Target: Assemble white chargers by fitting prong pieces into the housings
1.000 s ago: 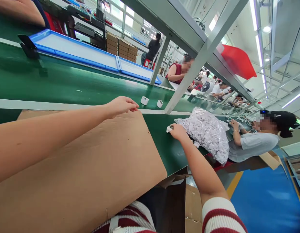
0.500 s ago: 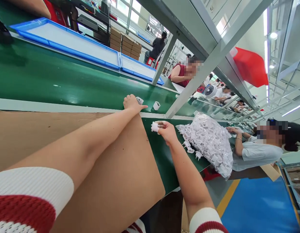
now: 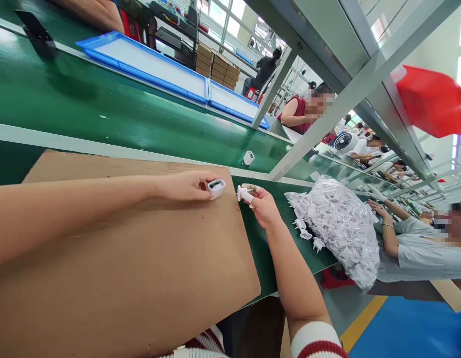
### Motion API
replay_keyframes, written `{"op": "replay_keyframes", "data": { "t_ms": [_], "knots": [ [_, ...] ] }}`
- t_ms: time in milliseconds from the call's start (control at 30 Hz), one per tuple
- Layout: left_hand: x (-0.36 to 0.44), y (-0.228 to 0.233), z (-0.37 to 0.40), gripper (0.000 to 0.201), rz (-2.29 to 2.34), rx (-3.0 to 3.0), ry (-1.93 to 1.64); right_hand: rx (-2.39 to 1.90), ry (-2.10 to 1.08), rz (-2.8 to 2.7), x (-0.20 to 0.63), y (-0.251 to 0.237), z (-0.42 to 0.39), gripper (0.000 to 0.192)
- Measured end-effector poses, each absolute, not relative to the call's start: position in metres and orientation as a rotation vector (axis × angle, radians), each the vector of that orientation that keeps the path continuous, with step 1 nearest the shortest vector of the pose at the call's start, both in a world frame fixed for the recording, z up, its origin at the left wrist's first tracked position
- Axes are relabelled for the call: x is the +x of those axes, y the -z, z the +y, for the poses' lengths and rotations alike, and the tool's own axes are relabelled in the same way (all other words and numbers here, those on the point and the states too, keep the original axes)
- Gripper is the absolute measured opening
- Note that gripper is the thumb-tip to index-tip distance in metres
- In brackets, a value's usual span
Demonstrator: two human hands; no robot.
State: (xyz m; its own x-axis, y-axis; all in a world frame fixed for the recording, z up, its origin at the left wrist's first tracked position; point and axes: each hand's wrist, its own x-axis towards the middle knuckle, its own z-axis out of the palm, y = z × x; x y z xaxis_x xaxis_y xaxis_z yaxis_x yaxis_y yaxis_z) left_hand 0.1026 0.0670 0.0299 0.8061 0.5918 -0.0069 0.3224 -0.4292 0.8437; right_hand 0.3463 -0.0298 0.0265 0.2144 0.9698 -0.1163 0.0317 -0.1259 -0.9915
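Note:
Over the cardboard sheet (image 3: 148,268), my left hand (image 3: 186,186) is closed on a white charger housing (image 3: 216,188), whose dark open end faces up and toward me. Just to its right, my right hand (image 3: 263,203) pinches a small white plug piece (image 3: 245,194) with prongs, above the green table by the cardboard's edge. The two pieces are apart. Another white housing (image 3: 249,157) stands on the green belt beyond my hands. Right of my right hand lies a clear plastic bag (image 3: 335,223) full of white plug pieces, with a few loose plug pieces (image 3: 305,233) beside it.
A grey metal post (image 3: 290,154) rises at the belt's near edge. Blue-rimmed trays (image 3: 152,64) lie along the far side. A co-worker in a light shirt (image 3: 420,248) sits at the right, beyond the bag. A dark phone-like object (image 3: 38,35) stands at the far left.
My left hand has come back from the belt to the cardboard, bringing a charger housing with it. My right hand still holds the plug piece, now turned somewhat. The view has shifted left.

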Motion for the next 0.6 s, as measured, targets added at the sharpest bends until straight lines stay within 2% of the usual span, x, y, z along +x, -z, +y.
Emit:
{"op": "replay_keyframes", "data": {
  "t_ms": [100, 200, 233, 300, 400, 600],
  "knots": [
    [0.087, -0.022, 0.045, 0.066, 0.582, 2.107, -0.312, -1.46, -1.023, -1.15, 0.334, -0.032, -0.038, 0.042],
    [0.084, -0.01, 0.037, 0.081, 0.635, 2.024, -0.449, -1.46, -0.862, -1.407, 0.318, -0.04, -0.044, 0.03],
    [0.085, -0.007, 0.037, 0.08, 0.656, 1.985, -0.501, -1.455, -0.762, -1.524, 0.313, -0.043, -0.045, 0.026],
    [0.087, -0.001, 0.036, 0.065, 0.684, 1.952, -0.564, -1.438, -0.543, -1.739, 0.303, -0.049, -0.046, 0.023],
    [0.088, 0.0, 0.036, 0.045, 0.68, 1.978, -0.607, -1.427, -0.321, -1.971, 0.29, -0.055, -0.044, 0.029],
    [0.089, -0.004, 0.034, 0.043, 0.695, 1.96, -0.64, -1.444, -0.086, -2.243, 0.282, -0.055, -0.031, 0.036]
  ]
}}
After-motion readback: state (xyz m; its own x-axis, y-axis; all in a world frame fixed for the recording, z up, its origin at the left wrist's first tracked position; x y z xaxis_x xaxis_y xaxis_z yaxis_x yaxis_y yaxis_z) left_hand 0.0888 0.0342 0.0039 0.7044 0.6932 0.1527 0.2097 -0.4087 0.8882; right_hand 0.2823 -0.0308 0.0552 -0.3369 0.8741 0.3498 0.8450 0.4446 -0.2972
